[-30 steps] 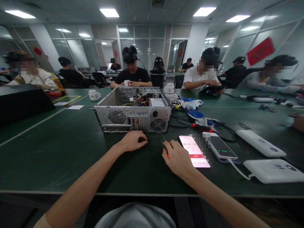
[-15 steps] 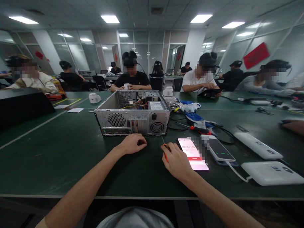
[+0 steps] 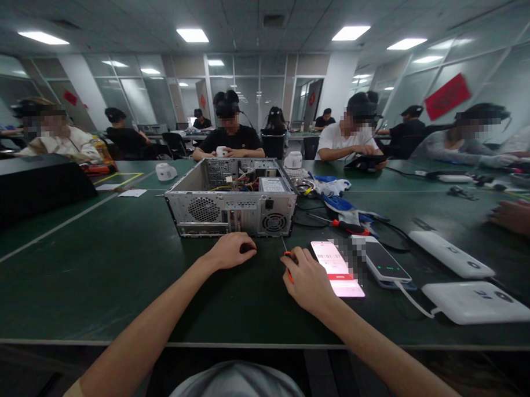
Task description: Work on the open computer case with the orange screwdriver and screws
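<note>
On the green table stands a computer case (image 3: pixel 231 214) with its top side open, its back panel facing me. Wires and a power supply show inside. My left hand (image 3: pixel 232 250) rests on the table just in front of the case, fingers loosely curled, a gap between thumb and fingers, nothing visible in it. To the right, my right hand (image 3: pixel 309 278) is closed around the orange handle of a screwdriver (image 3: pixel 289 266). Its thin shaft points toward the case's lower right corner. Beside that hand lies a phone (image 3: pixel 334 268) with a lit timer screen.
Right of the phone lie a power bank (image 3: pixel 382 258) and two white devices (image 3: pixel 477 302). Beyond are a red-and-black screwdriver (image 3: pixel 350 227) and blue-white gloves (image 3: pixel 337 204). A black case (image 3: pixel 34 186) stands at left. Co-workers sit around; a co-worker's hand (image 3: pixel 515 218) is at right.
The phone's timer has moved on by a second. The co-worker's hand at the far right has shifted slightly. Both my hands stay in place.
</note>
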Available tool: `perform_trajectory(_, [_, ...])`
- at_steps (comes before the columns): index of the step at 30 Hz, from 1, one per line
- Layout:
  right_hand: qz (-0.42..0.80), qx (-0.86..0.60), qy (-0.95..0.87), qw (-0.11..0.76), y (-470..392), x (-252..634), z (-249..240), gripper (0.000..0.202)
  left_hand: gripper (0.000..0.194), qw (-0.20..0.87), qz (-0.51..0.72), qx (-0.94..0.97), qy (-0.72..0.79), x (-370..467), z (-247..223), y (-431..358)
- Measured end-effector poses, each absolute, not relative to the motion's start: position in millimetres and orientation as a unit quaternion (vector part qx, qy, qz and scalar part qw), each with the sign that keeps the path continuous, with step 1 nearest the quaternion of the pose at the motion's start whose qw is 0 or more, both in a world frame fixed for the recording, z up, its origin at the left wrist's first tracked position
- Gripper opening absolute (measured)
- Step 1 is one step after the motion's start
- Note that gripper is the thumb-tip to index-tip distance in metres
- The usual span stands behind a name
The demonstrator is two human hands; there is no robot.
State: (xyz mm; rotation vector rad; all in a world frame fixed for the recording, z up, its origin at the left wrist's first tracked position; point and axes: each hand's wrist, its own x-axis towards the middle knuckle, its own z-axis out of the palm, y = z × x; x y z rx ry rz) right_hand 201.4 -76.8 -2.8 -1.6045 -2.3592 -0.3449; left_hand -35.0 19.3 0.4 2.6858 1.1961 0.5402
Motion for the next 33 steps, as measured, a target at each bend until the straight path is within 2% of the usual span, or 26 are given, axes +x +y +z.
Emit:
perform_trajectory(12, [-0.119, -0.552, -0.810, 0.157, -74, 198, -4, 0.033, 0.020, 0.043, 0.233, 0.898, 0.370, -15, 8, 7])
perform_trajectory(20, [-0.146, -0.555, -0.806, 0.142, -73, 197, -7, 0.025, 0.045, 0.084, 0.174, 0.899, 0.394, 27, -1, 2])
perform_trajectory(27, [-0.136, -0.567, -0.803, 0.121, -76, 195, 0, 0.024, 0.053, 0.118, 0.161, 0.883, 0.425, 42, -2, 3])
perform_trajectory(33, [-0.139, -0.575, -0.800, 0.098, -79, 192, 1, 0.025, 0.047, 0.130, 0.145, 0.882, 0.429, 48, -1, 4])
